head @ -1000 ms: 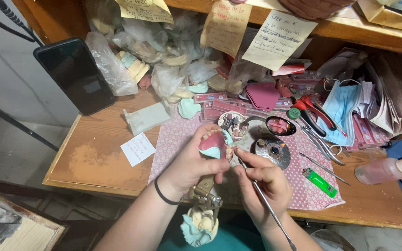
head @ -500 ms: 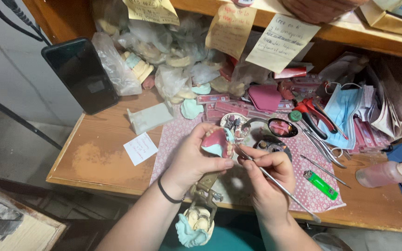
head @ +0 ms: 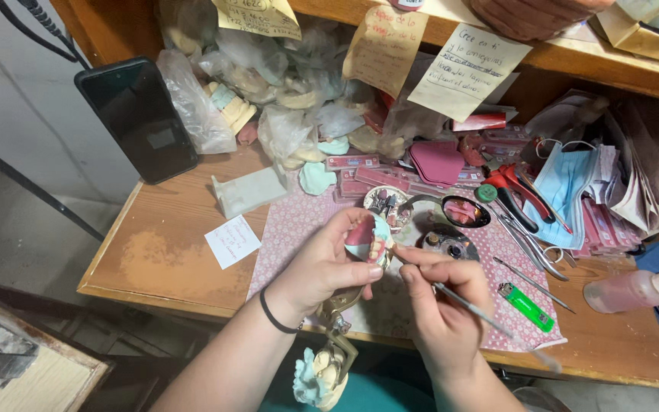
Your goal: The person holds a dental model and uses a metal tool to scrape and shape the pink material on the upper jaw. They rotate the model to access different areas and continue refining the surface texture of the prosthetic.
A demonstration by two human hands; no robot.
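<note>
My left hand is closed around a small pink and pale-teal moulded piece, holding it up above the patterned pink mat. A black band circles that wrist. My right hand pinches a thin metal tool like a pen, its tip touching the piece's right edge. Below my hands, near my lap, hangs a metal frame carrying a pale cast.
A green lighter, thin metal picks, red-handled pliers, small round dishes and blue face masks lie to the right. A pink bottle lies far right. A dark phone leans at the back left; bagged casts crowd the back.
My right hand has turned the thin tool, so its handle now points down to the right. The left hand has kept the piece in about the same place.
</note>
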